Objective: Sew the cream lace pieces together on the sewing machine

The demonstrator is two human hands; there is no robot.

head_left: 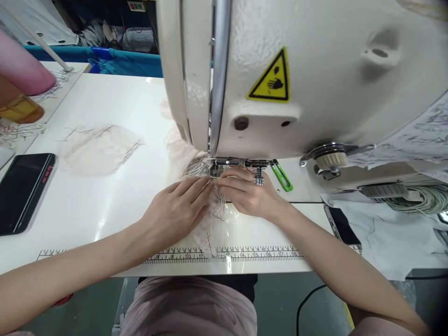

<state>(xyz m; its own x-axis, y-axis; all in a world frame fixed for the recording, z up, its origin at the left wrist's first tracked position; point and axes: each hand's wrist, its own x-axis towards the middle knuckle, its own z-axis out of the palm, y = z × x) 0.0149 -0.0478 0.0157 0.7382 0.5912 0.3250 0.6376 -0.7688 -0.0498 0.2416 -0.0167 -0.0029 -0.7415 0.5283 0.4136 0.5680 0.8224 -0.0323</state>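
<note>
A strip of pale lace fabric (219,212) lies on the white sewing table (115,196) and runs under the presser foot (219,168) of a cream sewing machine (301,74). My left hand (177,210) lies flat on the lace, fingers stretched toward the foot. Just right of the seam, my right hand (247,191) presses on the lace with its fingers close together and slightly curled. The two sets of fingertips nearly meet in front of the needle. The needle itself is hidden by the machine head.
A loose lace piece (98,149) lies at the left, and a black phone (23,189) beside it. A second phone (341,226) and white cloth (388,238) sit at the right. Green clippers (282,176) rest near the foot. A ruler strip (245,254) lines the front edge.
</note>
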